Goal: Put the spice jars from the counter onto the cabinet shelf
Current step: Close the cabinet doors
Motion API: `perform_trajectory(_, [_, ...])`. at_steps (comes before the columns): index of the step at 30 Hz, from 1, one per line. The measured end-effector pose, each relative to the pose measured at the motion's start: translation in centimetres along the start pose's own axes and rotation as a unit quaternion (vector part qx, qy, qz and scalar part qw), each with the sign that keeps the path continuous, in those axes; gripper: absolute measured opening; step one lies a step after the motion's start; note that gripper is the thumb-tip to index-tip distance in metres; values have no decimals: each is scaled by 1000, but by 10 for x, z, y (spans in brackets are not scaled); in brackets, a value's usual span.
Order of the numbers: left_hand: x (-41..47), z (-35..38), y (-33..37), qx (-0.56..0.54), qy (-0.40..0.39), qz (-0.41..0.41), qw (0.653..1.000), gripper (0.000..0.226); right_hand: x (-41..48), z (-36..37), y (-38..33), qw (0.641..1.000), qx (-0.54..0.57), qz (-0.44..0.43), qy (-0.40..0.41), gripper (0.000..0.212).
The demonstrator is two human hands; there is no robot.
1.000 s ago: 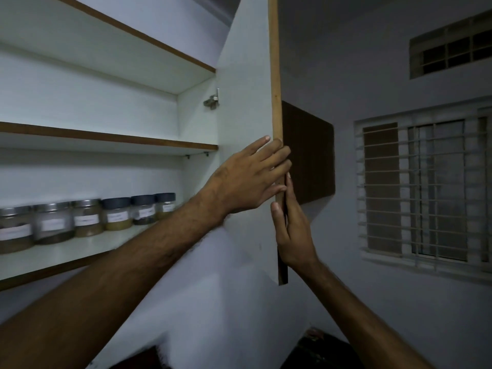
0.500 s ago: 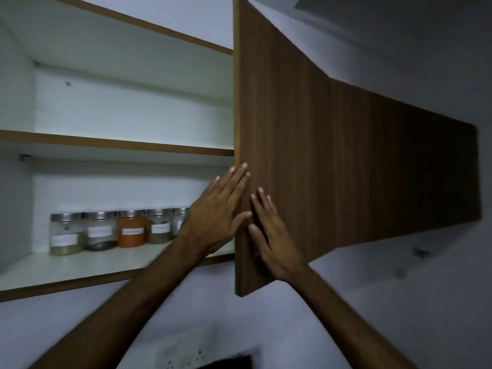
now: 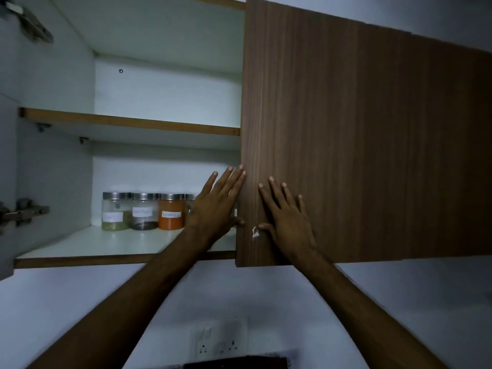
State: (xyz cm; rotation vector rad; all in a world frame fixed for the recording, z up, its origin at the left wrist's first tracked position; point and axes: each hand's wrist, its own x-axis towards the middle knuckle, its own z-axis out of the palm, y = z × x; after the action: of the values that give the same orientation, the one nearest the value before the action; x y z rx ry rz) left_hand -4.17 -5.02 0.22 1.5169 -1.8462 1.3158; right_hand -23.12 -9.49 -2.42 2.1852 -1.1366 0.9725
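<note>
Several labelled spice jars with steel lids stand in a row on the lower cabinet shelf (image 3: 87, 245): a pale green one (image 3: 115, 211), a dark one (image 3: 144, 212) and an orange one (image 3: 171, 212). More jars are hidden behind my left hand (image 3: 217, 206). That hand is flat with straight fingers, its fingertips at the left edge of the brown wooden cabinet door (image 3: 346, 134). My right hand (image 3: 286, 217) presses flat on the door's front near its lower left corner. Neither hand holds anything.
An upper shelf (image 3: 127, 123) crosses the white cabinet interior. The left door (image 3: 5, 182) stands open at the far left with metal hinges (image 3: 21, 213). A wall socket plate (image 3: 218, 343) is on the wall below, above a dark object (image 3: 237, 363).
The right cabinet door has swung from edge-on to nearly shut against the cabinet. Both hands went with it and now lie flat on or at its front.
</note>
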Motion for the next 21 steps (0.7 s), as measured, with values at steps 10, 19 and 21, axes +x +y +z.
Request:
perform_trajectory(10, [-2, -7, 23, 55, -42, -47, 996, 105, -2, 2, -1, 1000, -6, -10, 7, 99])
perform_trajectory(19, [-10, -17, 29, 59, -48, -49, 996, 107, -11, -1, 6, 999, -34, -34, 3, 95])
perform_trajectory(21, [-12, -19, 31, 59, -48, -51, 996, 106, -15, -2, 5, 999, -24, -35, 9, 94])
